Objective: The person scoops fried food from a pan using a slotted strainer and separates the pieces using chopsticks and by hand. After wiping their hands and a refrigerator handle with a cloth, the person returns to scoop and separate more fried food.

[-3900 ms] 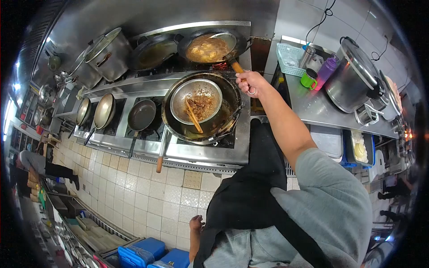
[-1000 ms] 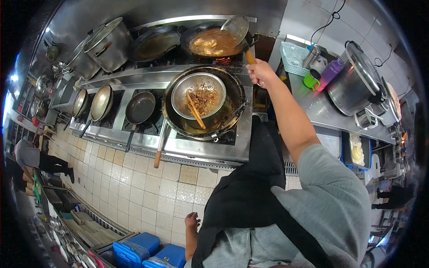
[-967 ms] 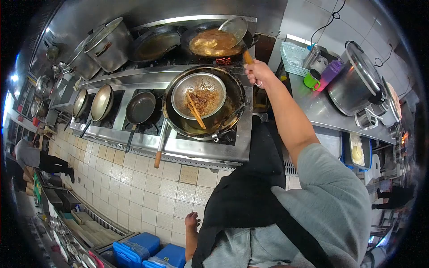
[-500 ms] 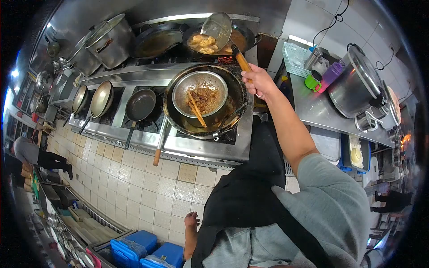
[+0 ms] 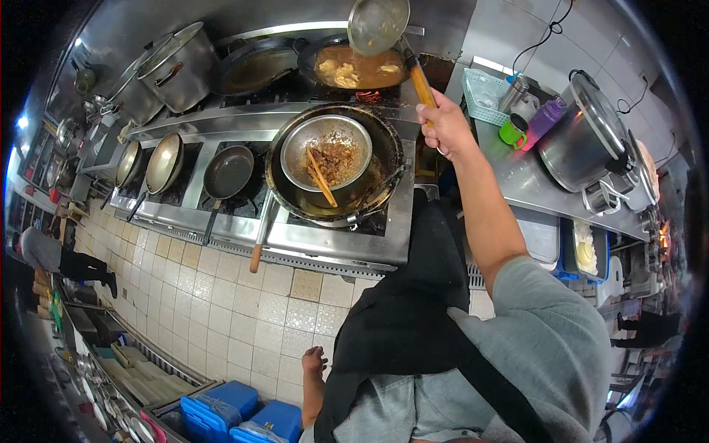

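My right hand point(image 5: 446, 122) is closed around the wooden handle of a strainer point(image 5: 378, 26), whose round metal bowl is raised over the back right wok point(image 5: 313, 56). In that wok, pale yellow pieces point(image 5: 344, 75) sit in brown liquid. Nearer to me, a metal bowl point(image 5: 291, 164) rests inside a large dark wok point(image 5: 275, 177); it contains a brown crumbly mixture point(image 5: 341, 156) and wooden tongs or chopsticks point(image 5: 321, 177). Low by my side hangs my left hand point(image 5: 314, 360), fingers loosely bent, with nothing visible in it.
Another wok point(image 5: 255, 72) and tall pots point(image 5: 177, 66) line the back left. Small pans point(image 5: 229, 171) sit on the front burners, handles over the edge. A steel counter point(image 5: 509, 173) at right bears a green cup point(image 5: 512, 131) and purple bottle point(image 5: 545, 118). A person point(image 5: 66, 258) stands far left.
The strainer has lifted up and to the right, and the yellow pieces that were at its bowl now lie in the wok's liquid. My left hand stays by my side.
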{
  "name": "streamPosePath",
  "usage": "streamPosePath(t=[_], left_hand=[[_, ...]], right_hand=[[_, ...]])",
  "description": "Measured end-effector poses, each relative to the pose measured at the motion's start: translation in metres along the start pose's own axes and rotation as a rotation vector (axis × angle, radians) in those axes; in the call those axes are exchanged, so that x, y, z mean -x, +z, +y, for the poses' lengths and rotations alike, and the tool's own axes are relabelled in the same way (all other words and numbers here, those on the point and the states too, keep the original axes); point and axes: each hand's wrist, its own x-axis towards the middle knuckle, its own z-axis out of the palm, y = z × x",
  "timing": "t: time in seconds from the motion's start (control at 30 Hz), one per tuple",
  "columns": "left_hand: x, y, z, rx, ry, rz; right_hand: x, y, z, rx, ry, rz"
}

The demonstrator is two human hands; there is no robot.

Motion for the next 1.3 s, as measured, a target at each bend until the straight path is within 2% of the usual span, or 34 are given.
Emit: streamPosePath(t=[0.13,0.27,0.33,0.47,0.6,0.67,0.7,0.73,0.8,0.83,0.93,1.07,1.2,1.3], left_hand=[[-0.015,-0.004,-0.013,-0.033,-0.021,-0.015],[-0.014,-0.004,-0.008,-0.085,0.002,-0.071],[-0.013,0.0,-0.004,-0.08,0.019,-0.02],[-0.032,-0.004,-0.019,0.01,0.015,-0.013],[-0.034,-0.008,-0.022,-0.074,-0.011,-0.022],[-0.049,-0.01,-0.032,-0.067,0.016,-0.04],[-0.052,-0.009,-0.035,-0.066,0.011,-0.038],[-0.057,-0.009,-0.036,-0.014,0.018,-0.033],[-0.056,-0.006,-0.027,0.037,0.027,-0.029],[-0.053,-0.005,-0.02,0.022,0.013,-0.011],[-0.041,0.002,0.002,0.002,-0.006,0.02],[-0.046,0.002,0.003,-0.003,0.008,0.015],[-0.059,0.002,-0.018,0.014,0.012,-0.01],[-0.069,-0.001,-0.029,0.029,0.016,-0.033]], right_hand=[[0.004,-0.003,0.004,-0.049,-0.097,0.049],[-0.007,-0.02,0.026,-0.104,-0.023,0.032],[-0.008,-0.029,0.026,-0.293,0.059,-0.064],[0.049,-0.017,0.026,-0.065,0.064,-0.028],[0.103,-0.003,0.009,-0.048,0.109,-0.081],[0.122,0.004,0.013,0.058,0.109,-0.048],[0.128,-0.007,0.015,0.102,0.182,-0.151],[0.13,-0.008,0.028,0.102,0.186,-0.153],[0.131,-0.011,0.058,0.531,-0.027,-0.135],[0.133,-0.009,0.06,0.51,-0.09,-0.204],[0.14,-0.006,0.052,0.511,-0.041,-0.201],[0.14,-0.007,0.062,0.615,-0.163,-0.182],[0.133,-0.009,0.066,0.694,-0.139,-0.192],[0.124,-0.013,0.062,0.371,-0.093,-0.145]])
